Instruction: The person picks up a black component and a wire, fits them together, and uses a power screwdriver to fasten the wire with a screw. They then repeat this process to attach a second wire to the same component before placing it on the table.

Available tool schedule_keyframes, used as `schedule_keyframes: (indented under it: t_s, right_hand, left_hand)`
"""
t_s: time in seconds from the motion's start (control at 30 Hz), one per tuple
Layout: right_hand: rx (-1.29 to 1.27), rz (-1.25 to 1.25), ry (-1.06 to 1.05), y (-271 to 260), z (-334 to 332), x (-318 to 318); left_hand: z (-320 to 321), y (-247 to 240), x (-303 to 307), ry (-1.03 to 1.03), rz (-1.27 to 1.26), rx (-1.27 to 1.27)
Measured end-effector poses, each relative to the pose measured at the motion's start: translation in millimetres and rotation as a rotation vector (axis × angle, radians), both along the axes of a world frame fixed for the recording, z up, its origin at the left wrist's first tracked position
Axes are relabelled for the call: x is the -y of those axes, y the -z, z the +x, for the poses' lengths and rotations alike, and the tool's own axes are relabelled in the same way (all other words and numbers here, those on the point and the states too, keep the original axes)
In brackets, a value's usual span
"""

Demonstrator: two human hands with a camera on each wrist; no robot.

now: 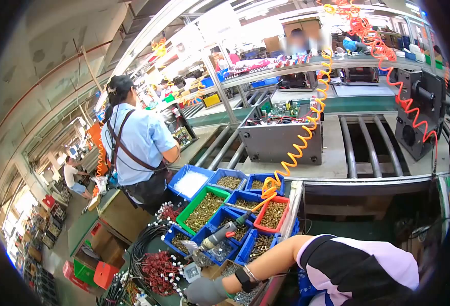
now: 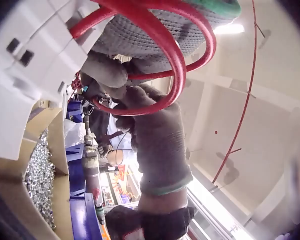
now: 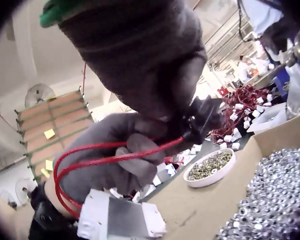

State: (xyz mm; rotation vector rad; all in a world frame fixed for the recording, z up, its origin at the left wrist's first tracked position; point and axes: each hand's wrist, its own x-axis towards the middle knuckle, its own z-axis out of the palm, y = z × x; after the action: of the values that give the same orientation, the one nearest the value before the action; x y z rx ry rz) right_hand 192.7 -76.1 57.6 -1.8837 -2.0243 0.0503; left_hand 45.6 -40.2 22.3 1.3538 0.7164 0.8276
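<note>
Both hands wear grey gloves and meet close above a cardboard box of small metal nuts (image 3: 267, 195). In the right wrist view my left hand (image 3: 107, 155) has its fingers curled round looped red wires (image 3: 110, 158). A white connector block (image 3: 120, 216) hangs by its wrist; the left wrist view shows white housing (image 2: 27, 55) very close. My right hand (image 3: 145, 55) pinches a black piece (image 3: 202, 119) at the wires' far end, its kind unclear. From the head view, the right hand (image 1: 207, 291) reaches in low, while the left is out of frame.
Behind the nut box lie red wire bundles (image 1: 159, 272) with white plugs. Bins of brass-coloured screws (image 1: 208, 210) and a power screwdriver (image 1: 224, 232) stand beyond. An orange coiled hose (image 1: 302, 148) hangs over them. Another person (image 1: 140, 143) stands along the roller line.
</note>
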Motion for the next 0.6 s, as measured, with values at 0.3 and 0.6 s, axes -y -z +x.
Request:
schedule_keyframes:
  t_s: [0.3, 0.6]
  right_hand:
    - [0.041, 0.278, -0.189, 27.4, 12.7, -13.7]
    - [0.134, 0.419, -0.148, 34.1, -0.6, -14.1]
  left_hand:
    - [10.8, 4.1, -0.3, 0.029, -0.037, -0.035]
    - [14.7, 7.3, 1.9, 0.045, -0.047, -0.050]
